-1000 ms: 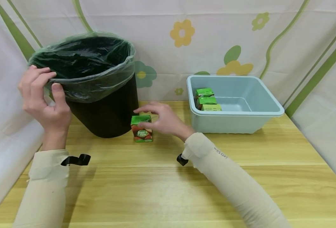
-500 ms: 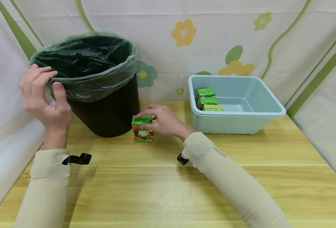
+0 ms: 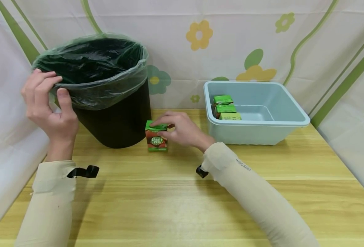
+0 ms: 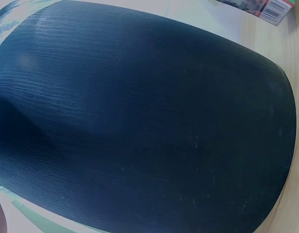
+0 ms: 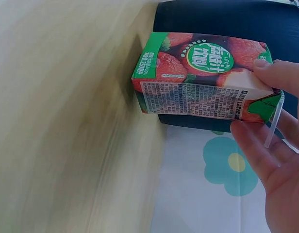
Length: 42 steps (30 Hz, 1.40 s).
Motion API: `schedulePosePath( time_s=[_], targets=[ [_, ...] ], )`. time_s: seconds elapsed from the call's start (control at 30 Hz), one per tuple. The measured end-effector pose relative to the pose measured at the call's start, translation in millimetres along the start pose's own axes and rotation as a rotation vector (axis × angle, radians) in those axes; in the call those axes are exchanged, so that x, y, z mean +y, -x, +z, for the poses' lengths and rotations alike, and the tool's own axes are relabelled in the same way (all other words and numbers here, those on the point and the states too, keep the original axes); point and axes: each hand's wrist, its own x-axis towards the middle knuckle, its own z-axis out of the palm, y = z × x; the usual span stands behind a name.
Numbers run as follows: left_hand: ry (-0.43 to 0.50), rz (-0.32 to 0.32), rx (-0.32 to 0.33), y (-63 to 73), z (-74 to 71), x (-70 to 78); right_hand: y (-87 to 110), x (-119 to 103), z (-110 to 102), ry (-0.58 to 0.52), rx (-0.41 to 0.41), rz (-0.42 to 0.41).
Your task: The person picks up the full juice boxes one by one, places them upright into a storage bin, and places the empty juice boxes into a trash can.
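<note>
My right hand pinches the top of a juice box between thumb and fingers. In the right wrist view the juice box shows strawberry pictures, a green label and a thin straw by its top. Its base is at or barely above the table; which one I cannot tell. Left of it stands a black trash bin, lined with a translucent green bag. At the bin's left rim my left hand grips the bag-covered edge, thumb outside. The bin's dark wall fills most of the left wrist view.
A pale blue plastic tub stands at the right, with several small boxes along its left inner side. The wooden table meets a flower-patterned curtain at the back.
My right hand has closed its fingers on the juice box and shifted it slightly right and up in the head view. The left hand keeps its place at the bin rim.
</note>
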Motion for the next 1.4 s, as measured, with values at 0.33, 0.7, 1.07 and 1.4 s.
schedulePosePath(
  time_s=[0.33,0.7,1.07,1.4],
  targets=[
    [-0.011,-0.005,-0.008,0.3,-1.2,-1.5,0.7,-4.3,-11.5,-0.077,0.078,-0.027],
    [-0.006,0.000,-0.010,0.0,-2.2,-0.4,-5.4,-13.9,-33.4,-0.124,0.185,-0.080],
    [0.002,0.004,-0.010,-0.4,-1.8,-0.2,-10.0,-27.1,-51.4,-0.270,0.296,-0.065],
    [0.005,0.012,-0.006,-0.7,-1.6,0.8,-18.2,-38.1,-66.8,-0.364,0.379,-0.079]
  ],
)
